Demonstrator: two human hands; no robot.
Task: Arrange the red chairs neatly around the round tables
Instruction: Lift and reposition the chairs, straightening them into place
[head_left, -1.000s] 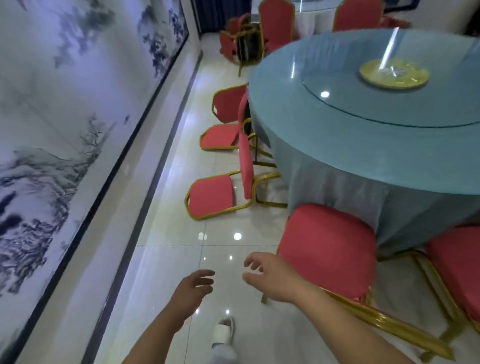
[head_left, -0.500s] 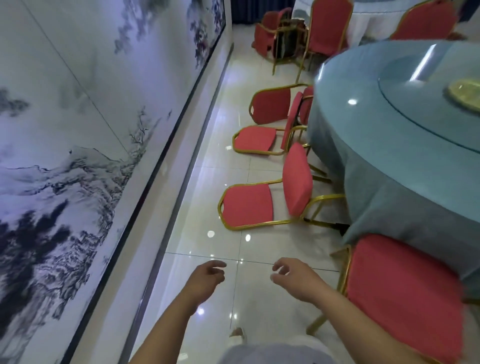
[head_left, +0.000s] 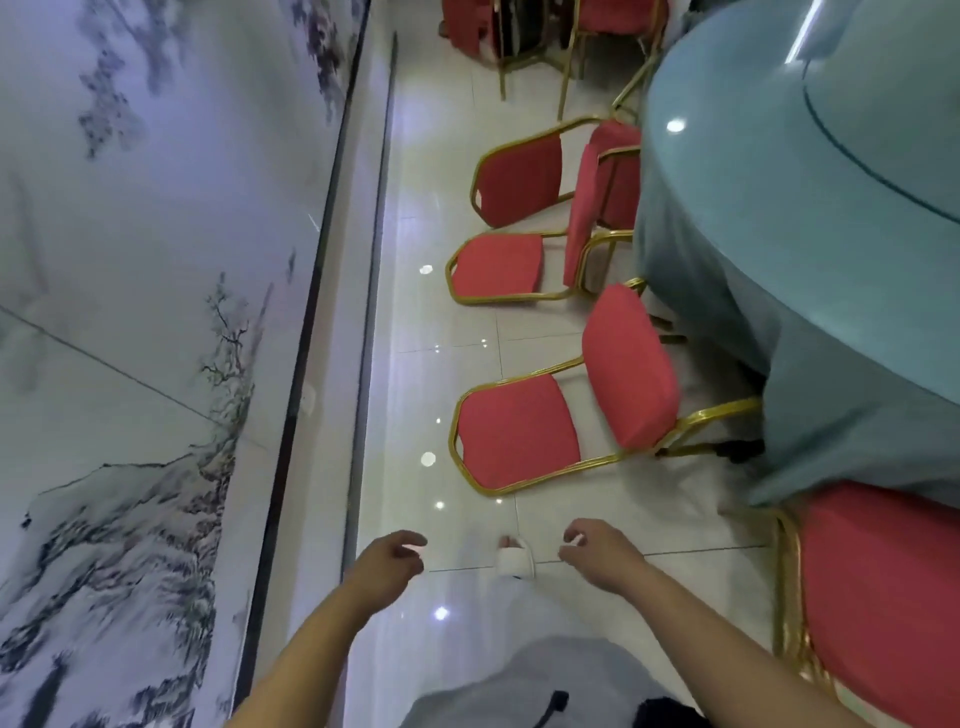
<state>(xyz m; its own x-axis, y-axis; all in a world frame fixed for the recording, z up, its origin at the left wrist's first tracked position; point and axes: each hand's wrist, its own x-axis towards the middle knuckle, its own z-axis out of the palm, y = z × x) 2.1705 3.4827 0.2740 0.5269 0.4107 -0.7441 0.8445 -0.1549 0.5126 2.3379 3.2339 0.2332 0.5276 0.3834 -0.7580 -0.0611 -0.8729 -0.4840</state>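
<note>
beside the round tabletop (head_left: 810, 171), along the strip of tiled floor (head_left: 415, 364) between its blue cloth and the painted wall (head_left: 156, 260), the job looks barely begun. the nearest chair (head_left: 519, 431) seems to lie tipped on its back, with its gold-framed backrest flat on the floor and its legs pointing under the cloth. the second chair (head_left: 496, 267) just beyond it lies the same way. a third chair (head_left: 519, 176) crowds against that one, and how it stands i cannot tell. only the chair at the right edge (head_left: 878, 597) appears to sit upright with its seat close to the cloth, so it may already be in place. by my reading, the tipped chairs are what is left: each needs to be raised and set facing the tabletop.

both arms reach forward and low. the left grip (head_left: 387, 561) and the right grip (head_left: 597, 551) hang with fingers loosely curled and hold nothing. a slippered foot (head_left: 514, 556) shows between them. the nearest chair lies ahead of both, near but apart. its backrest rim is the closest part, roughly midway between the two and slightly nearer the right grip.
</note>
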